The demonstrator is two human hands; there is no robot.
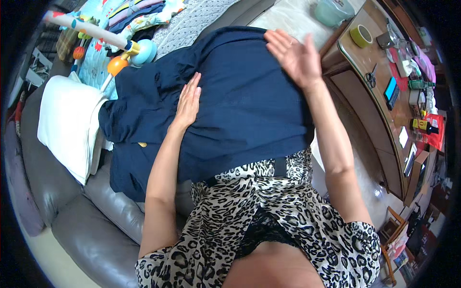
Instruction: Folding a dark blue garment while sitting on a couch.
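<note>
A navy blue cloth garment [237, 100] is spread before me, across my lap and the sofa. Its left part lies in folds, where a small gold-coloured piece [142, 144] shows. My left hand [189, 99] rests flat on the garment near those folds, fingers extended, gripping nothing. At the garment's far right edge is my right hand [297, 59], slightly blurred, palm turned inward and thumb held apart. Its fingertips overlap the cloth's corner in the picture; whether they touch it I cannot tell.
A stack of folded white cloth [68, 122] stands on the grey leather sofa [93, 241] at left. Behind are a toy bar [90, 30] and folded clothes [138, 16]. Rightward, a glass-topped table [374, 54] carries scissors [371, 76], a tape roll [361, 36] and a phone [391, 93].
</note>
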